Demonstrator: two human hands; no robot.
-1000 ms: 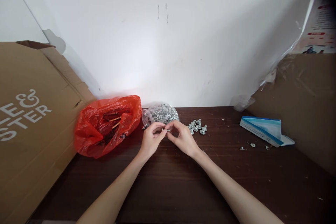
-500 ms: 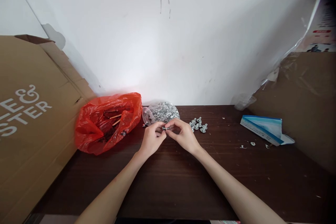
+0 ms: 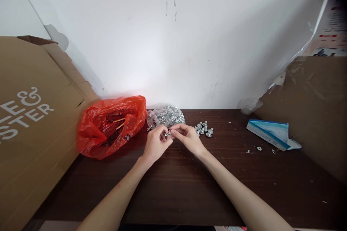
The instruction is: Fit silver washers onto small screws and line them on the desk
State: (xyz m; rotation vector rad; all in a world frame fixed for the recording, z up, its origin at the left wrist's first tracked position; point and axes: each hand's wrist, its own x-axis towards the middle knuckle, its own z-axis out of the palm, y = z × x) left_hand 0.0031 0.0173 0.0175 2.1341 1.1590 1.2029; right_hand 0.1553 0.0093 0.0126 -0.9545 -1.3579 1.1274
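Between my two hands is a small metal bolt [image 3: 167, 134] with what looks like a nut on its shank. My left hand [image 3: 157, 142] is closed around its left end, fingers and thumb pinching it. At the bolt's right end, the fingertips and thumb of my right hand [image 3: 188, 138] pinch the nut-like part. Fingers cover some of the piece, so its full shape is hidden. Just behind the hands lies a clear plastic bag [image 3: 169, 114] full of small metal pieces. Several bolts with wide round heads [image 3: 204, 129] stand in a cluster right of my right hand.
A red plastic bag [image 3: 89, 130] with dark metal pieces sits at the left on the dark table [image 3: 179, 187]. Cardboard boxes stand at the left [image 3: 32, 151] and right [image 3: 309, 115]. A blue-and-white packet [image 3: 267, 135] lies at the right beside small white scraps [image 3: 259, 148]. A white wall rises behind.
My left hand has turned slightly, tilting the bolt so more of it shows. The fingers of my right hand have shifted and closed tighter at its end.
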